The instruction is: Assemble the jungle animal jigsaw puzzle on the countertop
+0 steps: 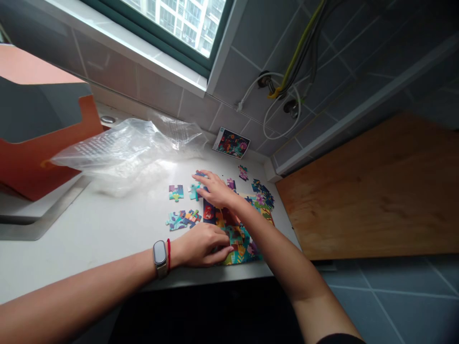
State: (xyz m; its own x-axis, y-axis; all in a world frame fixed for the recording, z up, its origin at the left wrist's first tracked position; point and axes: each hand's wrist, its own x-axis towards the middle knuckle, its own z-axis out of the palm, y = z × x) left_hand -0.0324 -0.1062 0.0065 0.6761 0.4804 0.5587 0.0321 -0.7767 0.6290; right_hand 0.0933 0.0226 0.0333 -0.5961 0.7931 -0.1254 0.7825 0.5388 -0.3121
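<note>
A partly joined, colourful jigsaw puzzle (247,246) lies near the counter's front edge. My left hand (202,243), with a smart band and a red cord at the wrist, rests at its lower left; the fingers are bent and the thumb lies out over the pieces. Across the puzzle reaches my right hand (215,188), fingers stretched apart, its tips beside a teal puzzle piece (194,191) and a blue one at the far side. Whether the fingertips touch them is unclear. My right forearm hides part of the puzzle. Left of it lie a single loose piece (176,192) and a small cluster of pieces (182,219).
A picture card (231,143) leans against the tiled wall. Clear plastic wrapping (132,148) and an orange box (43,157) occupy the left side. More puzzle pieces (263,192) lie at right, near a wooden panel (373,191). Cables (297,52) hang from the wall.
</note>
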